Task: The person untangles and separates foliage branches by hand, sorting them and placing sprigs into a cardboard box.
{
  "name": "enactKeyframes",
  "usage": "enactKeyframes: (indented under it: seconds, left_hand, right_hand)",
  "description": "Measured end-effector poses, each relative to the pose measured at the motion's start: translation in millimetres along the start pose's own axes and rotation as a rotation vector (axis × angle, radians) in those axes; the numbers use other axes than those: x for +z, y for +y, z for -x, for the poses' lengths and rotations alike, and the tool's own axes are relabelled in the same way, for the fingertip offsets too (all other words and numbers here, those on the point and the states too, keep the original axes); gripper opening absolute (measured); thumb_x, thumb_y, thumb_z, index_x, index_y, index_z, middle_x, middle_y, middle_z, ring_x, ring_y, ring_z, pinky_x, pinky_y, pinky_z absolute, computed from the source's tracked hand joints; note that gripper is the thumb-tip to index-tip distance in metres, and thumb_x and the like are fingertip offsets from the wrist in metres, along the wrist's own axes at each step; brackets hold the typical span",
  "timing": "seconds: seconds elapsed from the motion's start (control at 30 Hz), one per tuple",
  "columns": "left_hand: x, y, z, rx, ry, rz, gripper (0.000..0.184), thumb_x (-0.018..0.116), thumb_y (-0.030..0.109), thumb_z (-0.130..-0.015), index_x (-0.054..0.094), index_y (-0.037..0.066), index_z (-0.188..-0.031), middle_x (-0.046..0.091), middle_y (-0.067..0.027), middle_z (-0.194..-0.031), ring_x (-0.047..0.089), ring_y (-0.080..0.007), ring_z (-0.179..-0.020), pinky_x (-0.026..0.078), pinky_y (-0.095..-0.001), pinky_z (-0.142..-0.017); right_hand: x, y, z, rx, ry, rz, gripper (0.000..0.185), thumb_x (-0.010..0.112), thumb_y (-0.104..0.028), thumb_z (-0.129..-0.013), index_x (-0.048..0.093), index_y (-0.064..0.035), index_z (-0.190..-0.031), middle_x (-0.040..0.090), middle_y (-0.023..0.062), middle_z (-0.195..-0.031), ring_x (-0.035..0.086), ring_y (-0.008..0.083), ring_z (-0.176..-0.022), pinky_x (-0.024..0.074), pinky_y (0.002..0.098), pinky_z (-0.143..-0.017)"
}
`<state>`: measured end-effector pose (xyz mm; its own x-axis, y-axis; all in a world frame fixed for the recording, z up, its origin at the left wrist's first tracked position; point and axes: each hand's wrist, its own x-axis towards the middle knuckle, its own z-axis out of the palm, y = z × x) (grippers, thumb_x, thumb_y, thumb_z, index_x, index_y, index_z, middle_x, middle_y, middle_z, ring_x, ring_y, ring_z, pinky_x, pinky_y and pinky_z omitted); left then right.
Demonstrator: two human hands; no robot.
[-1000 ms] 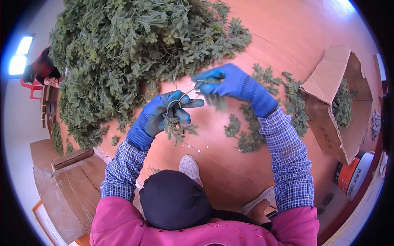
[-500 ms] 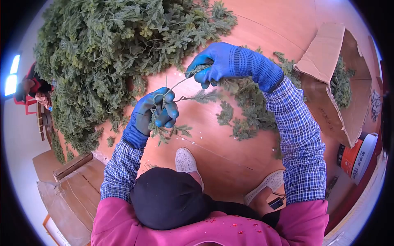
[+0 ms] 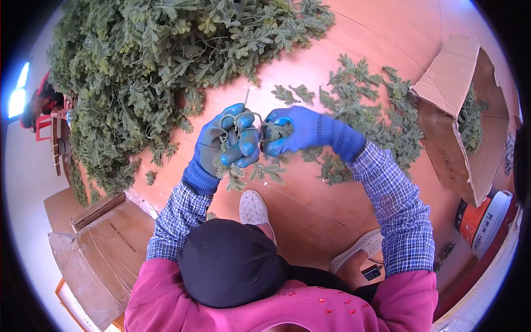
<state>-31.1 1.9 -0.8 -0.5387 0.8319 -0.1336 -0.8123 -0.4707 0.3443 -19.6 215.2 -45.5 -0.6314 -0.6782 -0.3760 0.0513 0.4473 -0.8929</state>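
My left hand (image 3: 218,141), in a blue coated glove, is closed around the stem of an artificial fir branch (image 3: 234,174). The thin stem loops over the fingers, and a straight end sticks up past them. Needled tips hang under this hand. Close beside it on the right, my right hand (image 3: 301,130), gloved too, is closed on a leafy tip of the branch, which shows between thumb and fingers. The two hands nearly touch, and the fingers hide part of the stem.
A big heap of artificial greenery (image 3: 133,83) fills the upper left. Loose sprigs (image 3: 376,105) lie on the floor at right, by an open cardboard box (image 3: 442,149). A bucket (image 3: 484,218) stands behind it. Another carton (image 3: 110,249) is at lower left. A person (image 3: 47,102) sits at far left.
My right hand has come down from above to beside my left hand, with the leafy tip in it. The stem now bends in a loop around my left fingers.
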Motion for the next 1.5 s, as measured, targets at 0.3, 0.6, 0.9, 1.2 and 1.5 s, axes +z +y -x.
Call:
enactKeyframes:
  seconds: [0.3,0.6,0.9,1.2,1.5]
  left_hand:
    - [27.4,-39.4,29.9,-0.133,0.144,-0.240,0.028,0.059,0.022,-0.093,0.044,0.007,-0.075,0.041,-0.0020,-0.047,0.042,-0.0138,-0.036,0.038,-0.0319,-0.040]
    - [-3.4,-37.4,44.1,0.131,0.315,-0.195,0.023,0.048,0.028,-0.099,0.046,0.012,-0.083,0.047,-0.0018,-0.061,0.053,-0.0151,-0.052,0.047,-0.0316,-0.052]
    - [-8.7,-41.4,-50.4,0.363,0.102,-0.375,0.029,0.052,0.031,-0.097,0.057,0.006,-0.111,0.059,-0.0211,-0.123,0.050,-0.0362,-0.124,0.028,-0.0518,-0.113]
    - [11.9,-45.4,-12.6,0.378,0.369,-0.567,0.025,0.054,0.028,-0.097,0.055,0.003,-0.101,0.066,-0.0184,-0.101,0.062,-0.0319,-0.108,0.051,-0.0415,-0.093]
    - [-69.9,-12.8,184.3,0.276,0.897,-0.573,0.024,0.057,0.029,-0.093,0.056,0.006,-0.102,0.052,-0.0010,-0.073,0.048,-0.0076,-0.055,0.046,-0.0270,-0.059]
  right_hand:
    - [-17.1,-24.6,93.2,0.079,-0.259,-0.258,0.024,0.063,-0.014,-0.088,0.060,-0.0080,-0.111,0.069,0.0078,-0.090,0.064,0.0154,-0.074,0.0524,0.0297,-0.068]
    - [-144.6,55.5,378.6,0.425,1.080,0.587,0.047,0.065,-0.016,-0.079,0.056,-0.0023,-0.123,0.060,0.0108,-0.115,0.062,0.0194,-0.097,0.0504,0.0329,-0.084]
    - [-56.5,-28.7,171.6,-0.086,0.987,0.110,0.080,0.067,-0.006,-0.075,0.029,-0.0008,-0.146,0.034,0.0128,-0.150,0.036,0.0233,-0.135,0.0313,0.0379,-0.110]
    - [58.1,-25.1,22.7,0.010,0.075,-0.891,0.031,0.070,-0.023,-0.083,0.061,-0.0055,-0.107,0.066,0.0072,-0.089,0.065,0.0177,-0.077,0.0517,0.0340,-0.071]
    - [20.0,12.2,125.5,0.181,0.712,0.466,0.014,0.062,-0.027,-0.082,0.061,-0.0154,-0.091,0.062,0.0103,-0.071,0.062,0.0323,-0.065,0.0496,0.0453,-0.069]
